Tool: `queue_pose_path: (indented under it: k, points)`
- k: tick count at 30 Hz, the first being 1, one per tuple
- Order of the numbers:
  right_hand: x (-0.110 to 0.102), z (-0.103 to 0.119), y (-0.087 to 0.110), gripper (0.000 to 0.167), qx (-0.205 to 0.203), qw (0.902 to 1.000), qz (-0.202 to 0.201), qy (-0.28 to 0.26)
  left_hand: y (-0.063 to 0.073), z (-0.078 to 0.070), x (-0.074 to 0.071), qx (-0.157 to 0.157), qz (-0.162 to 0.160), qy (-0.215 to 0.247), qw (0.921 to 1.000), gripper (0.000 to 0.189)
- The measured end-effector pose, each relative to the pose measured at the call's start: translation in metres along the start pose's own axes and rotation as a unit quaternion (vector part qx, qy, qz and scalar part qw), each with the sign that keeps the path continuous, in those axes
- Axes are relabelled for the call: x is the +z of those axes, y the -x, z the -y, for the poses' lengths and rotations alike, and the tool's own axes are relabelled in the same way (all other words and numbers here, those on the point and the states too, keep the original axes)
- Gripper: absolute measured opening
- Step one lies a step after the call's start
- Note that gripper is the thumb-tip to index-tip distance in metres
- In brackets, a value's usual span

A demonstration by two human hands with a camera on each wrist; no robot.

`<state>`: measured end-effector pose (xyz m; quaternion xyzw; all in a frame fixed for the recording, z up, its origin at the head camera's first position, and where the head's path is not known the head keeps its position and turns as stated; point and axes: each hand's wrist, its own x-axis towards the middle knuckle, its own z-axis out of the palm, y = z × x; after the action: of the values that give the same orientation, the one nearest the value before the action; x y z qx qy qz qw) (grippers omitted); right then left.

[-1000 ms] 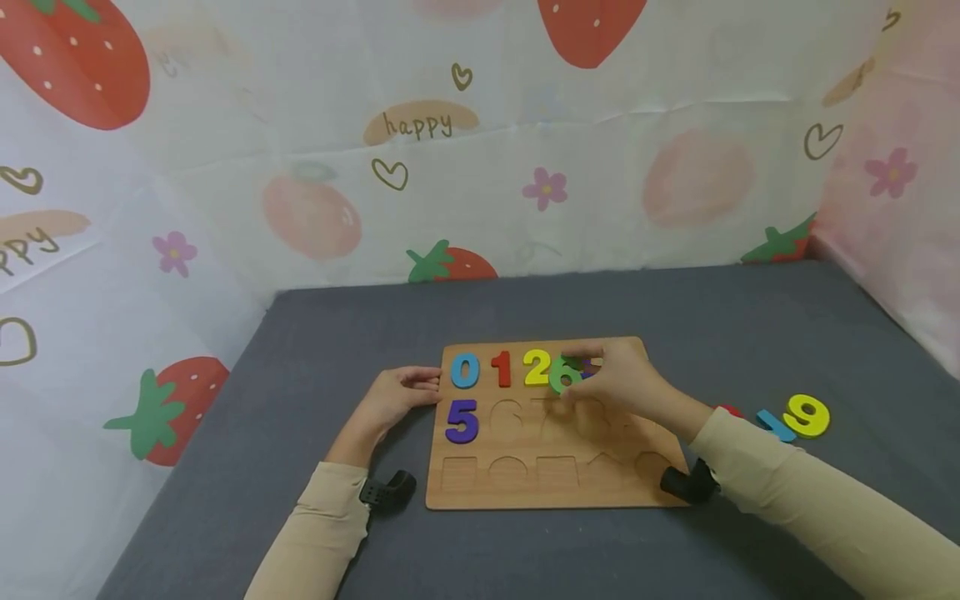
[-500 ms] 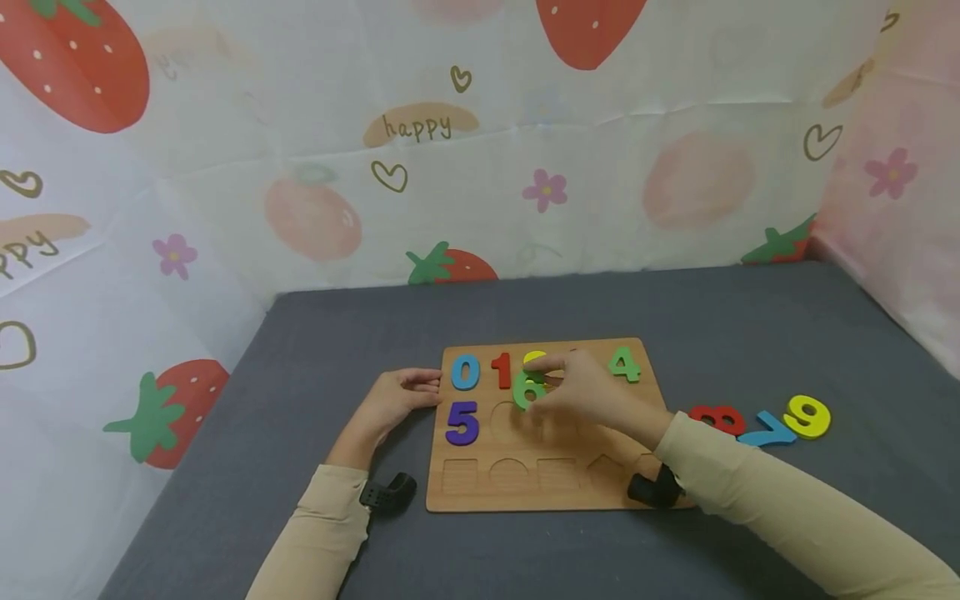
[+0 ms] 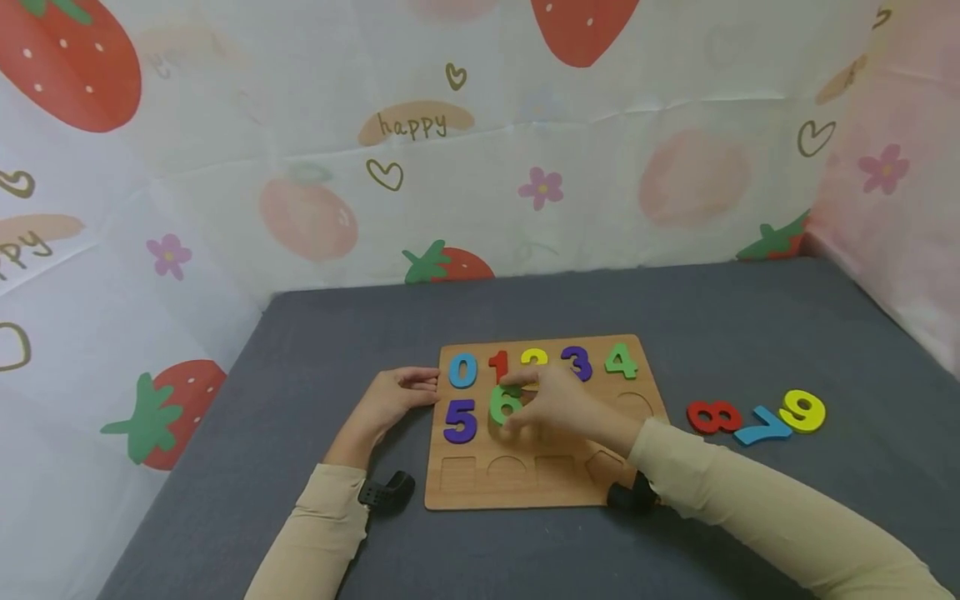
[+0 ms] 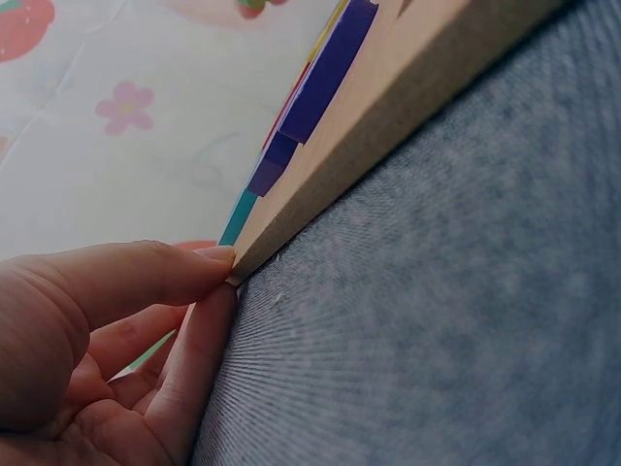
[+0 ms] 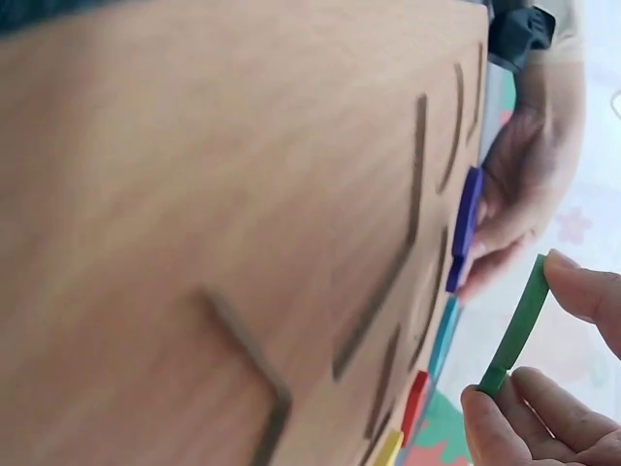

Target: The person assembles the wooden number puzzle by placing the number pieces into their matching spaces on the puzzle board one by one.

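Note:
My right hand [image 3: 566,408] pinches a green number 6 [image 3: 504,406] between thumb and fingertips, over the middle row of a wooden number puzzle board [image 3: 487,492]. In the right wrist view the green 6 [image 5: 521,316] is seen edge-on, raised off the board. My left hand [image 3: 397,396] holds the board's left edge. The left wrist view shows its thumb [image 4: 165,272] and fingers at that edge. A purple 5 [image 3: 460,422] sits left of the green 6. Along the top row are a blue 0 [image 3: 462,371], red 1 [image 3: 498,367], partly hidden yellow 2 [image 3: 534,357], purple 3 [image 3: 577,363] and green 4 [image 3: 621,361].
A red 8 [image 3: 714,417], a blue 7 [image 3: 763,426] and a yellow 9 [image 3: 802,412] lie on the grey cloth [image 3: 525,558] right of the board. A white strawberry-print curtain [image 3: 480,200] stands behind the table.
My right hand has carried the green 6 leftward and slightly nearer, from over the top row to beside the purple 5. The 3, 4, 8 and 7 are uncovered. The left hand has stayed.

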<state>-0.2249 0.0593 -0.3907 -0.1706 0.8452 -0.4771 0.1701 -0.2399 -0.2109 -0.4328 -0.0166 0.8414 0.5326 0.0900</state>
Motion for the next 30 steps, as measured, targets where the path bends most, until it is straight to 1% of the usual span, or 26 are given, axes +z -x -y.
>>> queue_pose_path:
  k: [3,7,10,15,18,23,30]
  points:
    - [0.005,0.000,0.000,0.058,0.009,0.9998,0.001,-0.017,0.000,0.000,0.000,0.001,0.000,0.001,1.0000,0.045]
    - [0.011,-0.002,-0.001,0.057,0.027,0.9992,0.001,-0.028,0.000,0.000,0.000,0.002,0.003,0.000,1.0000,0.045]
    - [0.014,-0.004,-0.002,0.056,0.032,0.9990,0.001,-0.031,0.000,0.000,0.001,0.000,0.003,0.001,1.0000,0.045]
    - [0.016,-0.005,-0.003,0.055,0.027,0.9996,-0.003,-0.005,-0.001,0.001,0.001,-0.001,0.002,-0.002,1.0000,0.044]
    - [0.018,-0.005,-0.004,0.056,0.035,0.9994,-0.006,0.005,0.000,0.002,0.001,0.000,0.001,-0.002,1.0000,0.044]
    - [0.023,-0.006,-0.003,0.059,0.047,0.9989,-0.009,0.001,0.000,0.002,0.001,0.001,0.001,-0.003,1.0000,0.045]
    - [0.026,-0.006,-0.004,0.059,0.051,0.9984,-0.022,0.006,0.000,0.001,0.001,0.000,0.000,-0.001,1.0000,0.045]
